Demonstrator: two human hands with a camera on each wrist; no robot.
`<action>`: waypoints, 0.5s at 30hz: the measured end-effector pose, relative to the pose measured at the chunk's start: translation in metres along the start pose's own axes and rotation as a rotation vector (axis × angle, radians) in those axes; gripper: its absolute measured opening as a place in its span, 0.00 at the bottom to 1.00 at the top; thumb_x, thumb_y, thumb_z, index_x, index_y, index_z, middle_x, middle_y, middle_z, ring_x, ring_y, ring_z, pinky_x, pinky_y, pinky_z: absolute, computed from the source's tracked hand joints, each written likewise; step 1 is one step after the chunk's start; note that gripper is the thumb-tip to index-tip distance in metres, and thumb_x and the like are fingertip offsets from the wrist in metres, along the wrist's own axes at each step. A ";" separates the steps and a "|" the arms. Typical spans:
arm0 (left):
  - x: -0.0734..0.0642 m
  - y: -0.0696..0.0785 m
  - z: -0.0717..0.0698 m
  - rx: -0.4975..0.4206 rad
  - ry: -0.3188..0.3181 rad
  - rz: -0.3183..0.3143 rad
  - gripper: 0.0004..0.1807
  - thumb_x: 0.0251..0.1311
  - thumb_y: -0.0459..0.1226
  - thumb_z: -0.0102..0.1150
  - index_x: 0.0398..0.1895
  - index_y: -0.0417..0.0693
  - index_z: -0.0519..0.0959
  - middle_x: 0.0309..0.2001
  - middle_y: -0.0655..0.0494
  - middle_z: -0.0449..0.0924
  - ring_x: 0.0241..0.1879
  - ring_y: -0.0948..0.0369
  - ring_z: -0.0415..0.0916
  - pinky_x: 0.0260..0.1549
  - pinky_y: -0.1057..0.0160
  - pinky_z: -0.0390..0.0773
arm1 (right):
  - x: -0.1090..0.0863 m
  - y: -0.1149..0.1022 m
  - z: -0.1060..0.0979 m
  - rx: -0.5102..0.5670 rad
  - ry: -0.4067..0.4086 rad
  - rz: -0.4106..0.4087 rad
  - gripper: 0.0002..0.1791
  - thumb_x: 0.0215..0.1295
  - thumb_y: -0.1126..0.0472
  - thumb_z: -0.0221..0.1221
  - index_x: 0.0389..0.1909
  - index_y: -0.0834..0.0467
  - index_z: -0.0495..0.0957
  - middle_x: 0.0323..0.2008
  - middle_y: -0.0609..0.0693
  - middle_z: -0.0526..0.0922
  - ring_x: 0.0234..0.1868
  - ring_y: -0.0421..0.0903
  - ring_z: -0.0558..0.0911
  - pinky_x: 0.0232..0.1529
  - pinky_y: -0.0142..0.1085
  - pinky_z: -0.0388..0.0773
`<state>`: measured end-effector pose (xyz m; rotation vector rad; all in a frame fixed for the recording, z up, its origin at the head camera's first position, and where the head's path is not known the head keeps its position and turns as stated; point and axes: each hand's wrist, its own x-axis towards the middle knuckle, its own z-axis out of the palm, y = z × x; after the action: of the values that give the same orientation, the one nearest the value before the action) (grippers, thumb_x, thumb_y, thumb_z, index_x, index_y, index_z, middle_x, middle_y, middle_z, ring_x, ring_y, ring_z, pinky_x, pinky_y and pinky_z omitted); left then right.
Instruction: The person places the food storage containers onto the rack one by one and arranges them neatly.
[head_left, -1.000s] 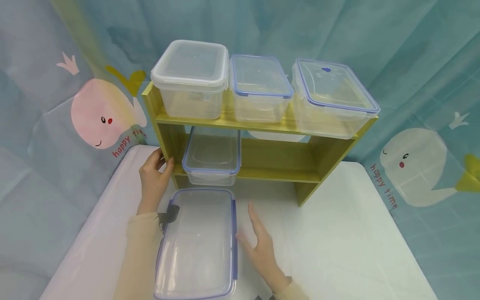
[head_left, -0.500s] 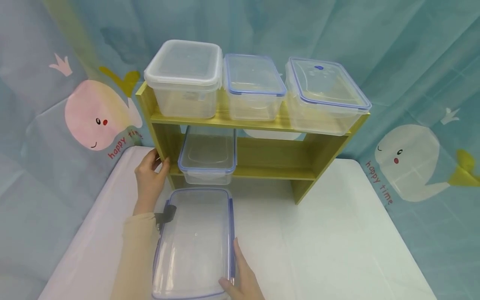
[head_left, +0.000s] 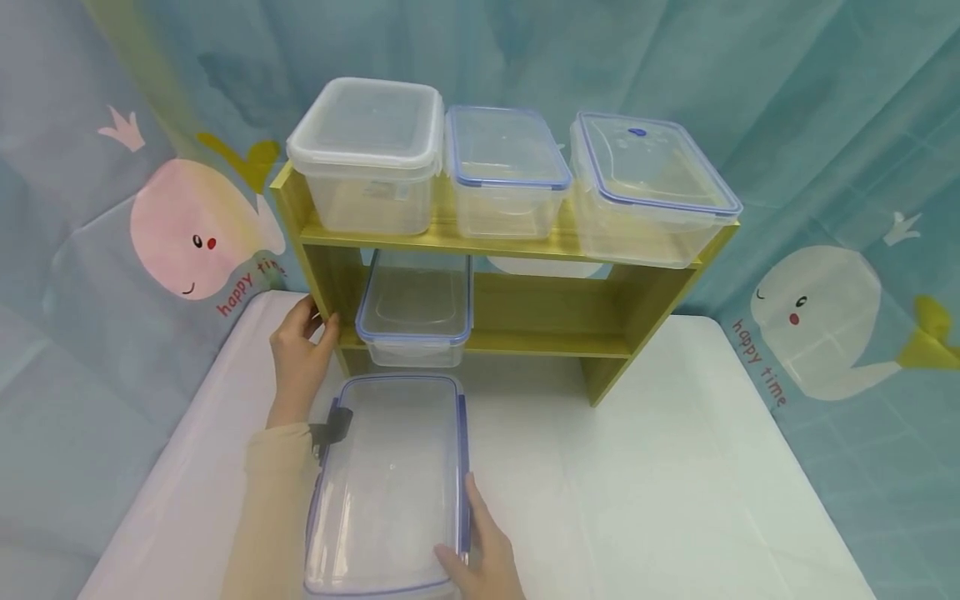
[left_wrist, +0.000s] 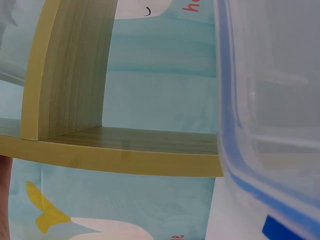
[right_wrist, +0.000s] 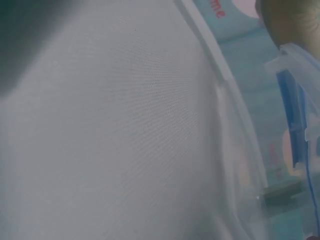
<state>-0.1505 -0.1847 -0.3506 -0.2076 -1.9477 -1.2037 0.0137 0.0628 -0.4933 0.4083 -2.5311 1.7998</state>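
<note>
My left hand (head_left: 300,358) grips the left upright of a small yellow-green wooden shelf (head_left: 555,343), thumb at the front edge and fingers going round behind it. On the white table before the shelf lies a large clear food container (head_left: 390,492) with a blue-rimmed lid and blue side clips. At its near right corner, my right hand (head_left: 486,554) holds it, thumb over the lid and fingers along the side. In the left wrist view, only a sliver of the left hand (left_wrist: 4,195) shows. Blurred surfaces fill much of the right wrist view.
A flatter blue-rimmed container (head_left: 416,304) sits at the left of the lower shelf, its front jutting out. Along the top stand a white-lidded container (head_left: 367,158), a smaller blue-rimmed one (head_left: 510,175) and a larger blue-rimmed one (head_left: 652,192). A printed curtain (head_left: 810,167) hangs behind.
My right hand has come down and back from beside the large container to its near right corner and taken hold there. The left hand keeps its grip on the shelf. The view has shifted slightly.
</note>
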 end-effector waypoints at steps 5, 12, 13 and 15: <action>-0.001 0.000 0.000 0.000 -0.002 -0.003 0.12 0.52 0.16 0.53 0.41 0.17 0.73 0.40 0.27 0.76 0.44 0.54 0.76 0.46 0.77 0.76 | 0.001 0.007 -0.006 -0.028 0.047 -0.050 0.42 0.57 0.64 0.61 0.72 0.58 0.53 0.67 0.61 0.61 0.65 0.57 0.63 0.64 0.41 0.64; -0.001 -0.002 0.002 -0.018 0.014 0.000 0.10 0.52 0.15 0.52 0.39 0.17 0.72 0.39 0.27 0.76 0.45 0.60 0.76 0.46 0.78 0.76 | -0.005 0.026 -0.034 -0.077 0.144 -0.226 0.44 0.46 0.74 0.61 0.69 0.64 0.57 0.64 0.62 0.66 0.63 0.44 0.66 0.61 0.32 0.67; -0.001 -0.002 0.002 -0.023 0.017 -0.002 0.10 0.52 0.15 0.52 0.39 0.17 0.72 0.39 0.27 0.76 0.45 0.65 0.75 0.46 0.78 0.76 | -0.006 0.028 -0.039 -0.070 0.138 -0.253 0.44 0.46 0.74 0.60 0.69 0.65 0.57 0.65 0.61 0.66 0.64 0.43 0.66 0.62 0.31 0.66; 0.000 -0.003 0.002 -0.033 0.023 -0.001 0.10 0.51 0.15 0.52 0.39 0.17 0.72 0.39 0.27 0.76 0.44 0.73 0.72 0.46 0.77 0.76 | -0.008 0.031 -0.050 -0.038 0.093 -0.286 0.43 0.49 0.74 0.58 0.69 0.67 0.55 0.67 0.60 0.63 0.65 0.41 0.64 0.62 0.30 0.65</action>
<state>-0.1528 -0.1844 -0.3533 -0.2088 -1.9095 -1.2338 0.0079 0.1201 -0.5065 0.6329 -2.3028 1.6241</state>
